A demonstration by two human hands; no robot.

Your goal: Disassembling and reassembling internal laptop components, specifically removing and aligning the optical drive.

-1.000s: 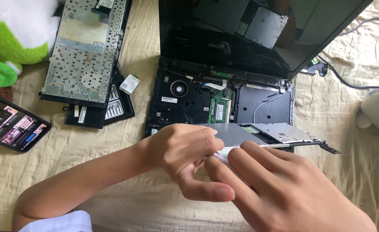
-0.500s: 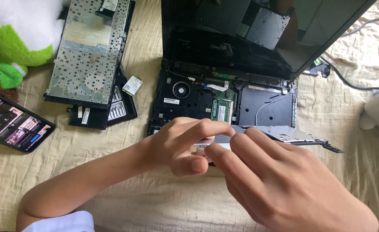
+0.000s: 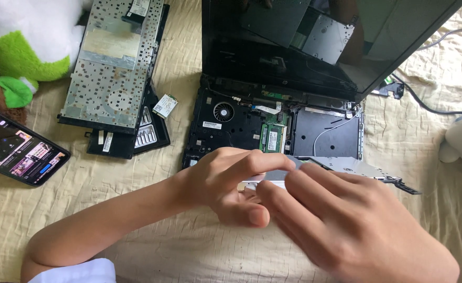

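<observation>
1. Both hands meet at the near edge of the opened laptop (image 3: 278, 126). The left hand (image 3: 231, 178) curls over a flat silver drive tray (image 3: 346, 166), its fingers pressed down on the top with the thumb tucked under; the right hand (image 3: 346, 230) lays its fingers on the same piece just beside it. Whether the right hand is pinching it or only resting on it, I cannot tell, because the contact is hidden.

2. The drive tray lies at the near right corner of the laptop's base, sticking out to the right past the chassis. Risk: with only one end under the fingers, the free end can tip or twist, and that thin metal looks likely to bend.

3. The board lies bare just beyond the knuckles, with the fan (image 3: 223, 111) and the green memory stick (image 3: 273, 137) exposed. A slip of the tray's edge could scrape them or snag the thin white cable (image 3: 331, 128) running across the dark bay.

4. The screen (image 3: 314, 47) leans over the work from the far side. A hard tug on the base could shift the whole laptop on this soft, wrinkled cloth (image 3: 136, 220).

5. On the left lie the detached keyboard (image 3: 110, 68), face down, a small loose card (image 3: 165, 106) and a lit phone (image 3: 16, 149). They are well apart from the hands, but small parts on bedding get lost easily in the folds.
</observation>
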